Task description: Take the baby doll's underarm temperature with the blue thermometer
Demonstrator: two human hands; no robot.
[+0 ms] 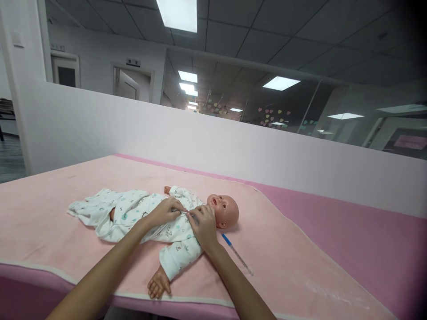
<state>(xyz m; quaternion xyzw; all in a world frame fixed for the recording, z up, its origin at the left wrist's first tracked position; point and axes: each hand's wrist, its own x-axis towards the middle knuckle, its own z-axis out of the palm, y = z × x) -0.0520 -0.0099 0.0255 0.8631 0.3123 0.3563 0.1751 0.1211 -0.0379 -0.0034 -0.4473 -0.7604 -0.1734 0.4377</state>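
Observation:
A baby doll [223, 212] lies on its back with its head to the right, dressed in a white baby outfit [136, 205] with a green and blue print. At the doll's chest, my left hand [167, 211] pinches the front of the outfit. My right hand [204, 226] is just beside it, below the doll's chin, with its fingers closed on the fabric too. The fingertips of both hands nearly meet, and they hide the exact bit of cloth between them. One doll hand [159, 283] sticks out of the near sleeve, palm up.
A thin, clear stick with a blue end [227, 240] lies near the doll's head. Under everything is a light pink pad [300, 275] with a pale edge, on a darker pink surface [320, 206]. Behind runs a low white wall [200, 142] with glass above it.

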